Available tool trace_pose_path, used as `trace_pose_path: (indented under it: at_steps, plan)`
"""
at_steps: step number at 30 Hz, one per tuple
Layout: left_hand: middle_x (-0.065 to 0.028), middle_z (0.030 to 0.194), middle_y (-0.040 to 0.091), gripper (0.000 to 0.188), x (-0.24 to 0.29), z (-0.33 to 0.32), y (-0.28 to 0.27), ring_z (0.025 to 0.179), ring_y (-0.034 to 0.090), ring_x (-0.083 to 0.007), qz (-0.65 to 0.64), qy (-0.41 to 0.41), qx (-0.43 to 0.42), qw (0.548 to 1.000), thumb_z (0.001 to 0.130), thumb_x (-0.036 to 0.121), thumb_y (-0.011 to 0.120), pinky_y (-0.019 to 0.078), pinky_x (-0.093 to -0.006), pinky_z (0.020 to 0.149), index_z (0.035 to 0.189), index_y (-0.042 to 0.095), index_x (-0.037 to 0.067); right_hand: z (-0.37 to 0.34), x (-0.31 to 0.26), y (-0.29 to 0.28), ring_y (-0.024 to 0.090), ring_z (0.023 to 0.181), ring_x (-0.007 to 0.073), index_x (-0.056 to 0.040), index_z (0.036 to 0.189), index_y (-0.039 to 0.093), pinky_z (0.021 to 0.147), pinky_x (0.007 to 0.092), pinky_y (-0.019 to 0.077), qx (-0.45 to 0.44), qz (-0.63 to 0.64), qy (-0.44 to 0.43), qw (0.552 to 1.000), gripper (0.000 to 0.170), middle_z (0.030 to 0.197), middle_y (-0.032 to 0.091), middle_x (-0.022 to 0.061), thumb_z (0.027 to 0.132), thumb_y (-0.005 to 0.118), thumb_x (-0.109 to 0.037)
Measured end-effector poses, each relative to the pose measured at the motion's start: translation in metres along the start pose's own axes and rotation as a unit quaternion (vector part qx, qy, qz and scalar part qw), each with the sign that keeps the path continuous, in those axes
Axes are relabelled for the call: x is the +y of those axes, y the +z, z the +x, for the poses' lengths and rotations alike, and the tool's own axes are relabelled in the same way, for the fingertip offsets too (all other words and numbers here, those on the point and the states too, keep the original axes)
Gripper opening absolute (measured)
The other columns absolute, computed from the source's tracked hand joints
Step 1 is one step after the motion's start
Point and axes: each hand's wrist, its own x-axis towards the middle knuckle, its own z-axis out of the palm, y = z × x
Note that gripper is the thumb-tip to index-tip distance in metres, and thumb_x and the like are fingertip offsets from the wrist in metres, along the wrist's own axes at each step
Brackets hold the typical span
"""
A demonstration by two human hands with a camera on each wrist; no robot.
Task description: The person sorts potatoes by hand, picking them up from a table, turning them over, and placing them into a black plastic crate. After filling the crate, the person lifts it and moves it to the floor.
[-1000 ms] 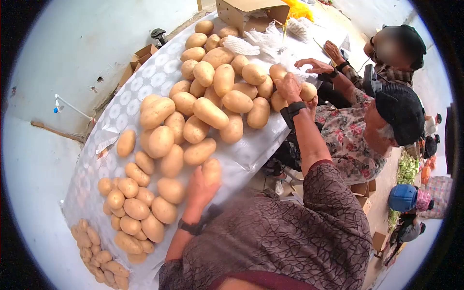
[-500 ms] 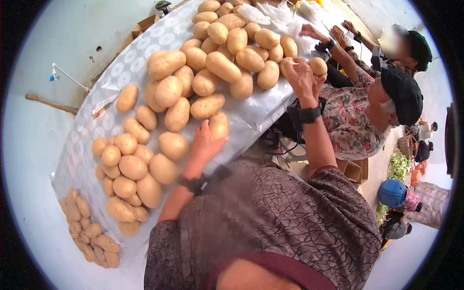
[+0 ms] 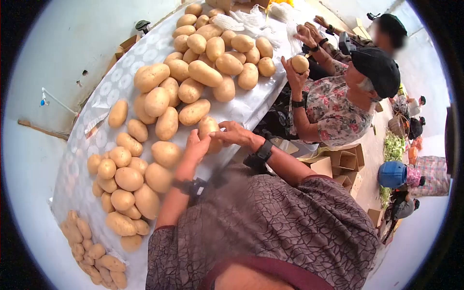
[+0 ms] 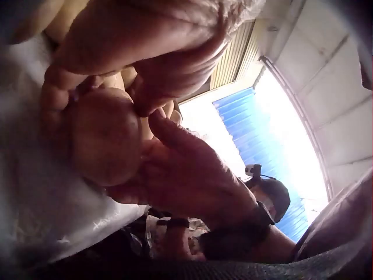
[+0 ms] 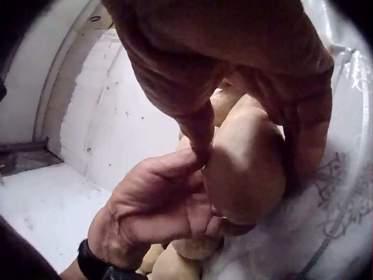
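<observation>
Both hands of the camera wearer meet on one potato (image 3: 208, 130) at the near edge of the potato pile. The left hand (image 3: 196, 147) grips it from the left side, and the right hand (image 3: 238, 135) holds it from the right with thumb and fingers. In the left wrist view the potato (image 4: 106, 136) lies between the left hand (image 4: 151, 44) above and the right hand (image 4: 192, 172) below. The right wrist view shows the same potato (image 5: 247, 163) between the right hand's (image 5: 233, 52) curled fingers, with the left hand (image 5: 160, 204) at its lower left.
Many potatoes (image 3: 205, 73) cover the table (image 3: 241, 113), with smaller groups toward the near left (image 3: 128, 179). White foam nets (image 3: 251, 20) lie at the far end. A person in a floral shirt (image 3: 333, 106) sits at the right, holding a potato (image 3: 299, 64). Cardboard boxes (image 3: 346, 160) stand beyond the wearer.
The right hand has come back from the far right side to the potato in the left hand. The neighbour's raised hand now holds a potato. The head view has shifted.
</observation>
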Motion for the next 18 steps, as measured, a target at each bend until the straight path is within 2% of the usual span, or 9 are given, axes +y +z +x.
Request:
trace_pose_path:
  at_steps: [2,4,5,7,9,10,11,14,18]
  plan:
    - [-0.0232,0.108,0.061,0.046,0.001,-0.001,-0.002,0.089,0.064,-0.0319,-0.047,-0.027,-0.009,0.999,0.088,0.028,0.061,0.0546,-0.0418,0.074,0.120,0.049,-0.004,-0.007,0.001,0.002,0.065,0.074,0.0196,0.0075,0.123,0.055,0.060,0.0302,0.0521,0.006,0.018,-0.019,1.000,0.073,0.089,0.067,0.0164,0.079,0.071,-0.048]
    - [-0.0166,0.108,0.057,0.039,-0.003,-0.004,-0.002,0.090,0.061,-0.0257,-0.208,-0.100,-0.085,0.969,0.091,0.022,0.059,0.0568,-0.0398,0.070,0.119,0.046,-0.001,-0.012,0.007,0.000,0.065,0.074,0.0206,0.0084,0.121,0.055,0.059,0.0298,0.0534,0.011,0.032,-0.039,0.999,0.072,0.092,0.066,0.0179,0.077,0.074,-0.046]
    - [-0.0166,0.108,0.057,0.039,-0.006,-0.008,0.000,0.090,0.061,-0.0257,-0.210,-0.096,-0.085,0.969,0.091,0.022,0.059,0.0568,-0.0398,0.070,0.119,0.046,-0.001,-0.012,0.016,-0.003,0.065,0.079,0.0203,0.0074,0.123,0.055,0.063,0.0303,0.0535,-0.002,0.038,-0.045,0.998,0.069,0.096,0.066,0.0173,0.079,0.073,-0.043]
    - [-0.0146,0.112,0.054,0.036,0.002,-0.021,-0.001,0.098,0.059,-0.0249,-0.258,-0.070,-0.102,0.958,0.094,0.019,0.055,0.0574,-0.0465,0.069,0.122,0.043,0.001,-0.020,0.013,-0.009,0.064,0.084,0.0200,0.0064,0.124,0.054,0.067,0.0308,0.0535,-0.017,0.039,-0.055,0.998,0.066,0.100,0.065,0.0166,0.080,0.072,-0.040]
    - [-0.0146,0.116,0.051,0.038,0.003,-0.023,0.000,0.100,0.058,-0.0249,-0.248,-0.085,-0.109,0.959,0.094,0.018,0.056,0.0570,-0.0444,0.072,0.124,0.041,0.002,-0.032,0.009,-0.014,0.062,0.093,0.0203,0.0052,0.125,0.054,0.078,0.0322,0.0518,-0.044,0.096,-0.107,0.989,0.061,0.107,0.065,0.0136,0.083,0.070,-0.036]
    - [-0.0141,0.116,0.050,0.038,0.011,-0.030,-0.001,0.100,0.058,-0.0247,-0.273,-0.053,-0.128,0.952,0.094,0.017,0.056,0.0567,-0.0439,0.073,0.125,0.041,0.003,-0.035,0.011,-0.018,0.060,0.100,0.0189,0.0043,0.128,0.052,0.085,0.0322,0.0489,-0.053,0.120,-0.106,0.986,0.059,0.113,0.062,0.0113,0.085,0.069,-0.033]
    - [-0.0137,0.117,0.049,0.037,0.022,-0.033,-0.002,0.101,0.057,-0.0244,-0.298,-0.020,-0.144,0.943,0.094,0.016,0.056,0.0565,-0.0433,0.074,0.125,0.040,0.003,-0.036,0.011,-0.025,0.060,0.100,0.0189,0.0043,0.128,0.052,0.085,0.0322,0.0489,-0.055,0.119,-0.109,0.985,0.059,0.113,0.062,0.0113,0.085,0.069,-0.033]
    - [-0.0106,0.117,0.047,0.033,0.049,-0.037,-0.010,0.102,0.056,-0.0223,-0.304,-0.001,-0.172,0.937,0.094,0.014,0.054,0.0553,-0.0410,0.079,0.123,0.043,0.004,-0.042,0.006,-0.036,0.058,0.107,0.0171,0.0011,0.133,0.047,0.091,0.0322,0.0476,-0.086,0.269,-0.113,0.953,0.058,0.120,0.060,0.0101,0.090,0.064,-0.033]
    - [-0.0090,0.117,0.048,0.032,0.078,-0.034,-0.015,0.102,0.056,-0.0200,-0.321,0.066,-0.210,0.921,0.095,0.011,0.053,0.0544,-0.0367,0.083,0.124,0.045,0.003,-0.043,-0.004,-0.050,0.059,0.108,0.0179,0.0018,0.132,0.047,0.092,0.0319,0.0474,-0.104,0.363,-0.131,0.917,0.054,0.119,0.060,0.0098,0.092,0.061,-0.032]
